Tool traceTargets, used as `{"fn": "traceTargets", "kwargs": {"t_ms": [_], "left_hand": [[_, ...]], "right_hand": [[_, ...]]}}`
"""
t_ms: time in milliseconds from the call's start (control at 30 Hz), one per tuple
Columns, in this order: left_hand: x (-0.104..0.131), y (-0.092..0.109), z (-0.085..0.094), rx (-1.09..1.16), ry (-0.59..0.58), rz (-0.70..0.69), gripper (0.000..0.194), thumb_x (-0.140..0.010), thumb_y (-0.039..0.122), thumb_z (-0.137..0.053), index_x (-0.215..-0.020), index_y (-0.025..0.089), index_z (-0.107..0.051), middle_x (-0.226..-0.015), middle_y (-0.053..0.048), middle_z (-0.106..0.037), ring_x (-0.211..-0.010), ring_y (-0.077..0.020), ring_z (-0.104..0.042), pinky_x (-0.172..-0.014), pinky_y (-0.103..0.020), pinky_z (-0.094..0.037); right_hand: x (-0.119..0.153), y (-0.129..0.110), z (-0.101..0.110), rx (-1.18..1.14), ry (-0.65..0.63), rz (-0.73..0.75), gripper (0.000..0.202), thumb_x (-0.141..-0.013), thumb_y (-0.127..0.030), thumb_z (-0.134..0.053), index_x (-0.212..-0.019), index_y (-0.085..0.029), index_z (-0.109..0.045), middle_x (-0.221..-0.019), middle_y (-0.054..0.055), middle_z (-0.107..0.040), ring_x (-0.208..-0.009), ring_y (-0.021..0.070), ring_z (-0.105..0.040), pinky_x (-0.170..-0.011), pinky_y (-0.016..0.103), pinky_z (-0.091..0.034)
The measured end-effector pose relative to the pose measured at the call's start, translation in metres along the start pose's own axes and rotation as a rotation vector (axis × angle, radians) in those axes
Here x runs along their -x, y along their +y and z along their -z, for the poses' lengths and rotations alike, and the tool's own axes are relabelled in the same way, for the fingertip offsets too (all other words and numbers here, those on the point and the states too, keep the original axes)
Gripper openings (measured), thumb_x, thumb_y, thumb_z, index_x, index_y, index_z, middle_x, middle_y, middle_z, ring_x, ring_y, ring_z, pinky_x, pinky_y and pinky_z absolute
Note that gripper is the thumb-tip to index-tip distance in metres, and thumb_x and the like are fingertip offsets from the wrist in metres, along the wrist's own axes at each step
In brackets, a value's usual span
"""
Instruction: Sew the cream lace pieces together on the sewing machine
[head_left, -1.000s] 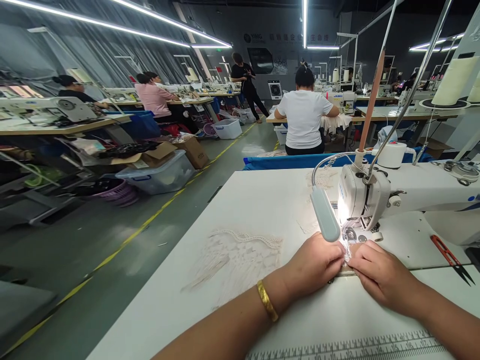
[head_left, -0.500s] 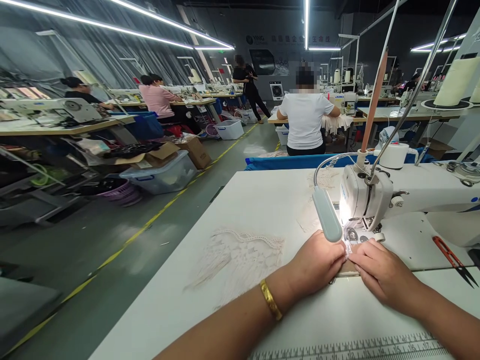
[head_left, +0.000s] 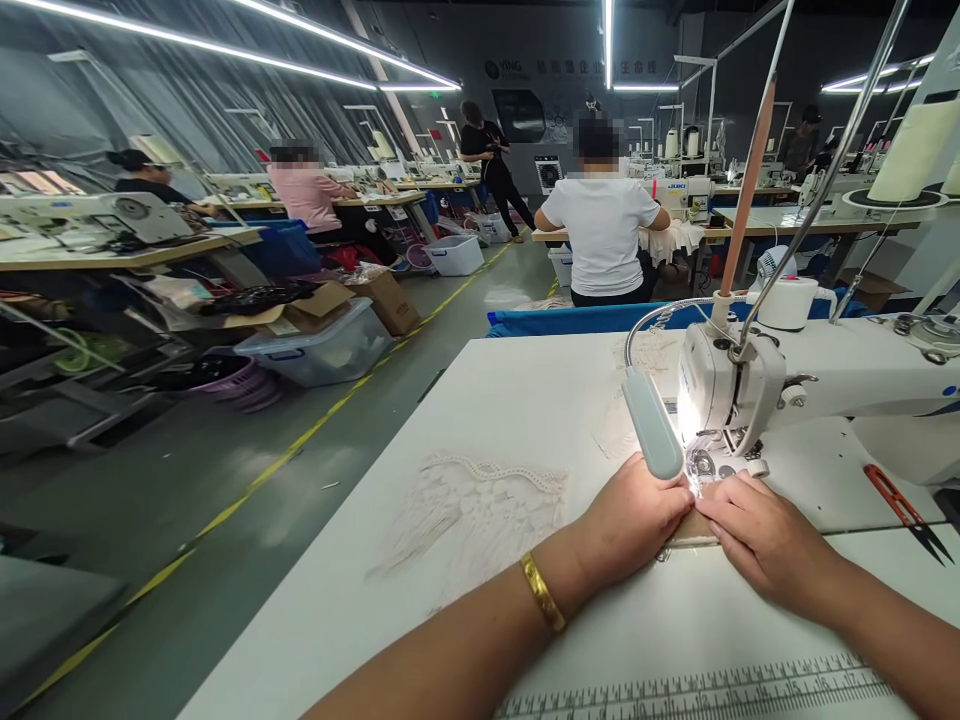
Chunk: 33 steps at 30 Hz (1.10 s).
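Observation:
My left hand (head_left: 651, 508), with a gold bangle on the wrist, is closed just in front of the needle area of a white sewing machine (head_left: 727, 385). My right hand (head_left: 761, 530) meets it there, its thumb and fingers pinched together. Between the fingertips shows a small bit of pale lace (head_left: 693, 488), brightly lit and mostly covered by the hands. A grey-green lamp head (head_left: 654, 425) hangs over my left hand. On the table to the left lies a cream lace piece with a scalloped band and fringe (head_left: 495, 490).
Red-handled thread snips (head_left: 900, 505) lie right of my right hand. A printed ruler scale (head_left: 705, 690) runs along the table's near edge. More pale lace (head_left: 619, 430) lies behind the lamp. A person in a white shirt (head_left: 604, 235) sits ahead, beyond a blue cloth bin (head_left: 555, 322).
Both hands stay at the machine with barely any movement. The whole view has shifted slightly. The standing person in the background has changed head position.

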<state>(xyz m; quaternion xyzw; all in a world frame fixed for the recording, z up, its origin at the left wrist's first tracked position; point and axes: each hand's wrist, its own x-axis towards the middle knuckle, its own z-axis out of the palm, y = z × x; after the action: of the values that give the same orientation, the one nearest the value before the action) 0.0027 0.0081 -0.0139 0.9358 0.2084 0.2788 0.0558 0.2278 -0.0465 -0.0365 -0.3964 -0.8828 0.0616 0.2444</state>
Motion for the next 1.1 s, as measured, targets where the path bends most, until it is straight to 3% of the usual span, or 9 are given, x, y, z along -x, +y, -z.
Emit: {"fn": "traceTargets", "kwargs": {"t_ms": [267,367,500,600,800,1100], "left_hand": [[-0.001,0.003,-0.003,-0.128,0.004,-0.066,0.031,-0.101,0.009,-0.044,-0.077,0.016,-0.063,-0.079,-0.004,-0.063,-0.074,-0.0170,-0.053,-0.076,-0.034,-0.047],[0.001,0.002,-0.005,-0.139,0.003,-0.073,0.031,-0.101,0.010,-0.044,-0.078,0.016,-0.063,-0.081,-0.006,-0.063,-0.076,-0.0182,-0.054,-0.073,-0.033,-0.047],[0.006,0.000,-0.005,-0.096,-0.023,-0.106,0.029,-0.100,0.008,-0.043,-0.086,0.016,-0.067,-0.084,-0.007,-0.065,-0.081,-0.0194,-0.059,-0.080,-0.036,-0.050],[0.009,-0.001,-0.005,-0.069,-0.048,-0.093,0.026,-0.099,0.008,-0.045,-0.090,0.017,-0.068,-0.085,-0.007,-0.067,-0.083,-0.0197,-0.061,-0.079,-0.035,-0.050],[0.009,0.000,-0.002,-0.051,-0.071,-0.061,0.025,-0.098,0.008,-0.047,-0.088,0.017,-0.068,-0.087,-0.007,-0.068,-0.084,-0.0194,-0.062,-0.081,-0.034,-0.050],[0.000,-0.002,0.002,-0.060,-0.084,-0.009,0.034,-0.105,0.014,-0.038,-0.089,0.015,-0.068,-0.090,-0.007,-0.069,-0.088,-0.0198,-0.060,-0.082,-0.033,-0.049]], "right_hand": [[0.002,0.001,-0.001,-0.046,0.050,-0.102,0.023,-0.106,-0.014,-0.041,-0.115,-0.022,-0.060,-0.099,0.005,-0.068,-0.083,0.0214,-0.059,-0.080,0.040,-0.050],[0.002,0.001,-0.001,-0.019,0.045,-0.086,0.029,-0.104,-0.012,-0.041,-0.122,-0.023,-0.060,-0.102,0.005,-0.068,-0.086,0.0224,-0.058,-0.078,0.039,-0.050],[0.001,0.000,-0.002,0.036,-0.004,-0.079,0.032,-0.100,-0.007,-0.039,-0.117,-0.020,-0.063,-0.091,0.005,-0.063,-0.078,0.0222,-0.053,-0.070,0.036,-0.049],[0.002,-0.001,-0.003,0.049,-0.007,-0.075,0.031,-0.099,-0.005,-0.040,-0.112,-0.019,-0.064,-0.088,0.005,-0.061,-0.078,0.0219,-0.053,-0.071,0.036,-0.049],[0.003,0.002,-0.007,0.055,0.009,-0.065,0.034,-0.100,-0.007,-0.040,-0.121,-0.020,-0.063,-0.089,0.005,-0.061,-0.079,0.0227,-0.055,-0.072,0.037,-0.049],[-0.001,0.005,-0.014,0.156,0.042,-0.108,0.037,-0.101,-0.013,-0.039,-0.125,-0.021,-0.065,-0.089,0.007,-0.062,-0.080,0.0256,-0.059,-0.068,0.040,-0.052]]}}
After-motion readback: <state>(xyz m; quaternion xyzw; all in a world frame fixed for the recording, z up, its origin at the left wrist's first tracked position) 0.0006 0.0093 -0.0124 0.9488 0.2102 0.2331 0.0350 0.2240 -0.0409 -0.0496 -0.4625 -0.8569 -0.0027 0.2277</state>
